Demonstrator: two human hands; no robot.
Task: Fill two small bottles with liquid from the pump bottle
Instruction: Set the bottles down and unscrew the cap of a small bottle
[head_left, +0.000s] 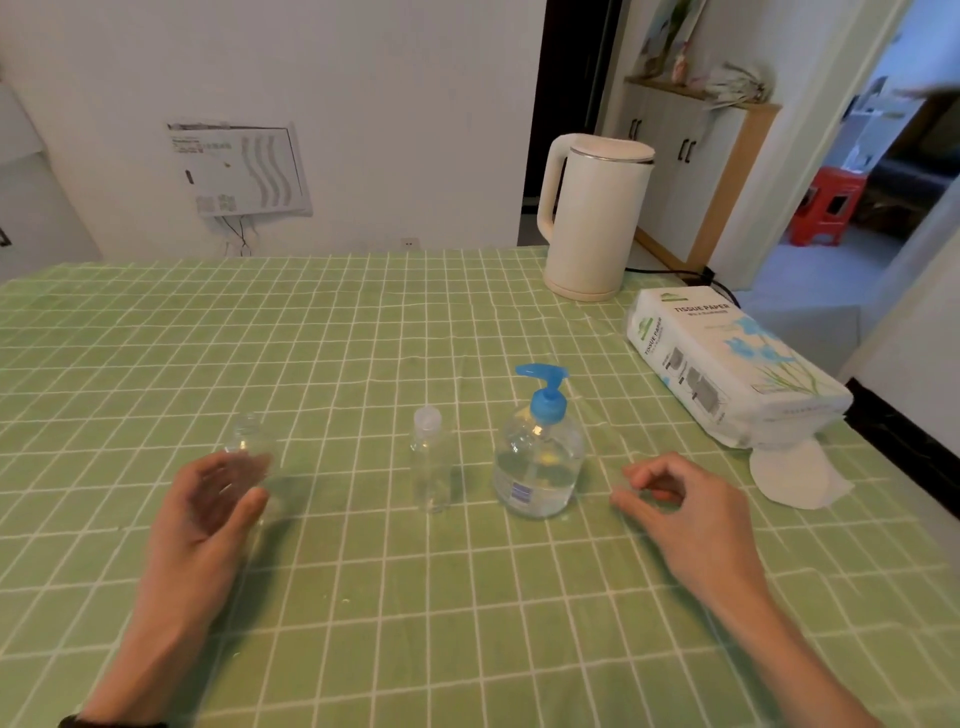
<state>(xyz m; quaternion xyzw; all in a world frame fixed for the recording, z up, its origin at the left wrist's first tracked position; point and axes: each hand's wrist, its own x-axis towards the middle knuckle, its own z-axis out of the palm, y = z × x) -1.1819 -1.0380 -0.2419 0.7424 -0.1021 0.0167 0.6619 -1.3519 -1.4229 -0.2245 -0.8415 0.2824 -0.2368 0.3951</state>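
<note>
Standing upright on the green grid-patterned table (363, 597): a clear round plastic pump bottle with a blue pump head (537, 457), partly filled with clear liquid, and just to its left, not touching, a small clear plastic bottle with a translucent cap (430, 462). Further left is a second small clear bottle, uncapped (248, 447) and blurred. The left hand (208, 504) cups it, thumb in front, fingers behind; it seems held, though blur obscures contact. The right hand (685, 512) sits right of the pump bottle, fingers loosely curled, nothing in them.
</note>
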